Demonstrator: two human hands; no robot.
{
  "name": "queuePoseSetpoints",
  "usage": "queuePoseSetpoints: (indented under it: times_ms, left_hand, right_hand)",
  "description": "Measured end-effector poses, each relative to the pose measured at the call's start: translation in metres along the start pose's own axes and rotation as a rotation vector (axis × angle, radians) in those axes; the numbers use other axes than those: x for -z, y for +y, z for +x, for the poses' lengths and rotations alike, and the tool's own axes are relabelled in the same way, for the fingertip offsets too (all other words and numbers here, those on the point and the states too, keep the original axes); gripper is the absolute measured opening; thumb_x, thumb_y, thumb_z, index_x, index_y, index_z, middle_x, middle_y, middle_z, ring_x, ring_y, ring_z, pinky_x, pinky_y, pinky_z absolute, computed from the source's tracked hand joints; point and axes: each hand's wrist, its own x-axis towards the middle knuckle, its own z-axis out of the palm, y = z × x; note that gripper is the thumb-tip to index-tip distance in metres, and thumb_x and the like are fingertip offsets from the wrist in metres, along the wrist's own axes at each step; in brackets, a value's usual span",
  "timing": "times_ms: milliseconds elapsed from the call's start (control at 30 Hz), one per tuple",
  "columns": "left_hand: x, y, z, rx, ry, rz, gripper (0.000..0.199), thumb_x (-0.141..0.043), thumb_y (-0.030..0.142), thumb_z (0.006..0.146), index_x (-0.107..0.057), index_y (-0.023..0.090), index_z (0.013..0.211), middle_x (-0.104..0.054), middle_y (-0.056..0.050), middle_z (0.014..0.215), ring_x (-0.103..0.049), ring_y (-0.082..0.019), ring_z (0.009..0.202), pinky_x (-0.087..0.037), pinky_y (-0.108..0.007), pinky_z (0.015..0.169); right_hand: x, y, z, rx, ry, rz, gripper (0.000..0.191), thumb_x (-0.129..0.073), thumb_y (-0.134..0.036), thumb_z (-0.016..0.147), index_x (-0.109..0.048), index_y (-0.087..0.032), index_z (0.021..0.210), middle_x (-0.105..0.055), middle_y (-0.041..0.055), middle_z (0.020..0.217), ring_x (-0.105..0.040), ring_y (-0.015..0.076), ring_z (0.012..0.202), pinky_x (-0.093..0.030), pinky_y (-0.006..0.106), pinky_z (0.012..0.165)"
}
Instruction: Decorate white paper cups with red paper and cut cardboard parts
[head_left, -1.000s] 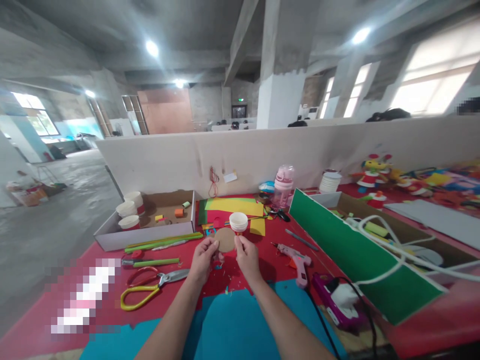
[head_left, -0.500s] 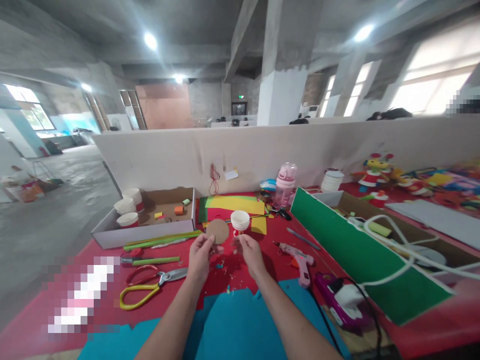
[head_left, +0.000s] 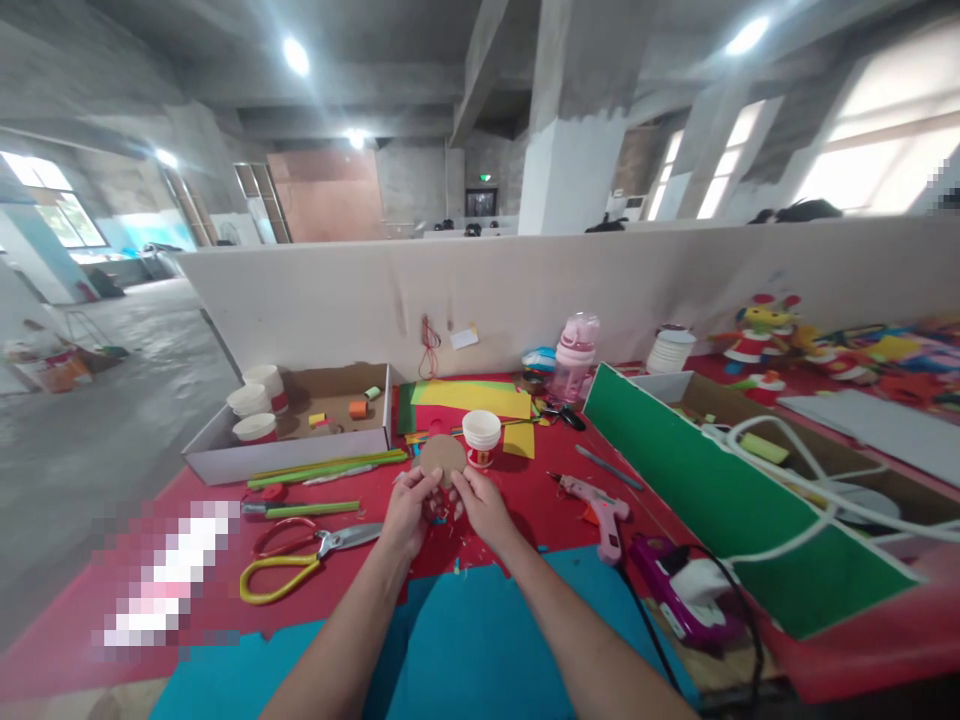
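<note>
A round brown cardboard disc point(head_left: 443, 458) is held up over the red table cover, its face towards me. My left hand point(head_left: 409, 510) pinches its lower left edge between thumb and fingers. At the lower right edge, my right hand point(head_left: 480, 505) grips the same disc with thumb and fingertips. Just behind the disc, to the right, stands a white paper cup point(head_left: 481, 430) with a red lower part. Small paper scraps point(head_left: 450, 530) lie beneath my hands. Blue sheets point(head_left: 480, 640) cover the near edge under my forearms.
Large scissors point(head_left: 300, 560) and green strips point(head_left: 322, 470) lie left. Behind them stands a box point(head_left: 285, 455) with cups and paper rolls. On the right are a pink glue gun point(head_left: 600, 510), a purple power strip point(head_left: 686, 600) and a green-sided box point(head_left: 720, 500). Coloured sheets point(head_left: 472, 397) lie behind the cup.
My right hand has moved left and now grips the disc, which only my left hand held before. The disc has shifted slightly right. The view has tilted a little.
</note>
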Motion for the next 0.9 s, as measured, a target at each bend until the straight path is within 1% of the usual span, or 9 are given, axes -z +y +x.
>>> queuePoseSetpoints:
  times_ms: [100, 200, 333, 467, 533, 600, 667, 800, 900]
  left_hand:
    - [0.002, 0.005, -0.003, 0.015, -0.059, 0.107, 0.031, -0.078, 0.036, 0.063, -0.057, 0.014, 0.07, -0.054, 0.003, 0.05, -0.044, -0.006, 0.038, -0.03, -0.018, 0.038]
    - [0.002, 0.009, -0.005, 0.02, -0.113, 0.182, 0.032, -0.073, 0.042, 0.068, -0.057, 0.014, 0.068, -0.05, 0.003, 0.043, -0.039, -0.006, 0.034, -0.025, -0.019, 0.036]
    - [-0.004, 0.0, -0.004, -0.039, -0.058, 0.181, 0.033, -0.07, 0.044, 0.07, -0.055, 0.015, 0.066, -0.048, 0.005, 0.041, -0.036, -0.006, 0.033, -0.026, -0.019, 0.036]
    - [-0.01, -0.016, -0.003, -0.225, 0.082, 0.286, 0.035, -0.07, 0.045, 0.07, -0.055, 0.015, 0.064, -0.047, 0.005, 0.042, -0.039, -0.006, 0.035, -0.028, -0.019, 0.037]
    - [-0.012, -0.019, -0.002, -0.3, 0.141, 0.296, 0.034, -0.07, 0.045, 0.07, -0.056, 0.015, 0.065, -0.047, 0.006, 0.044, -0.039, -0.006, 0.037, -0.03, -0.018, 0.039]
    - [-0.011, -0.018, -0.002, -0.296, 0.181, 0.244, 0.035, -0.068, 0.047, 0.072, -0.057, 0.015, 0.069, -0.049, 0.005, 0.046, -0.042, -0.006, 0.039, -0.032, -0.018, 0.04]
    - [-0.009, -0.014, -0.001, -0.245, 0.19, 0.177, 0.036, -0.067, 0.049, 0.072, -0.059, 0.014, 0.074, -0.052, 0.004, 0.047, -0.044, -0.007, 0.04, -0.034, -0.019, 0.04]
    - [0.002, -0.007, 0.002, -0.157, 0.099, 0.173, 0.037, -0.069, 0.049, 0.07, -0.06, 0.013, 0.076, -0.054, 0.003, 0.048, -0.043, -0.007, 0.037, -0.033, -0.019, 0.039]
    - [0.009, 0.0, 0.001, -0.111, 0.002, 0.303, 0.039, -0.07, 0.051, 0.069, -0.06, 0.013, 0.069, -0.053, 0.001, 0.046, -0.044, -0.008, 0.037, -0.033, -0.02, 0.039]
  right_hand:
    - [0.0, -0.005, -0.003, -0.077, -0.097, 0.025, 0.042, -0.053, -0.058, 0.08, -0.055, -0.019, 0.064, -0.053, -0.0036, 0.052, -0.045, 0.0092, 0.04, -0.035, 0.021, 0.04]
    - [-0.001, -0.01, -0.006, -0.159, -0.176, 0.122, 0.044, -0.057, -0.057, 0.077, -0.054, -0.019, 0.056, -0.047, -0.0044, 0.043, -0.039, 0.0081, 0.036, -0.03, 0.021, 0.037]
    - [-0.004, -0.006, -0.005, -0.169, -0.033, 0.183, 0.043, -0.059, -0.054, 0.075, -0.048, -0.02, 0.052, -0.045, -0.0049, 0.045, -0.036, 0.0083, 0.037, -0.03, 0.022, 0.038]
    - [-0.006, 0.005, -0.003, -0.079, 0.098, -0.01, 0.045, -0.055, -0.054, 0.079, -0.043, -0.021, 0.051, -0.04, -0.0054, 0.042, -0.036, 0.0097, 0.039, -0.027, 0.024, 0.04]
    - [-0.007, 0.007, -0.003, -0.055, 0.185, -0.03, 0.045, -0.054, -0.054, 0.08, -0.043, -0.021, 0.051, -0.037, -0.0058, 0.042, -0.035, 0.01, 0.04, -0.026, 0.024, 0.041]
    - [-0.007, 0.007, -0.002, -0.079, 0.281, 0.062, 0.044, -0.052, -0.056, 0.08, -0.045, -0.021, 0.054, -0.038, -0.0059, 0.043, -0.035, 0.0099, 0.04, -0.026, 0.023, 0.041]
    - [-0.006, 0.004, -0.001, -0.094, 0.309, 0.174, 0.041, -0.052, -0.058, 0.079, -0.051, -0.02, 0.062, -0.047, -0.0044, 0.049, -0.038, 0.0095, 0.04, -0.028, 0.023, 0.041]
    - [-0.004, -0.006, -0.001, -0.124, 0.102, 0.332, 0.043, -0.054, -0.06, 0.077, -0.06, -0.019, 0.085, -0.06, -0.0004, 0.063, -0.047, 0.0102, 0.042, -0.035, 0.024, 0.044]
    - [-0.003, -0.014, -0.004, -0.138, -0.022, 0.359, 0.036, -0.06, -0.055, 0.076, -0.059, -0.02, 0.082, -0.053, -0.0044, 0.054, -0.043, 0.0092, 0.042, -0.032, 0.021, 0.042]
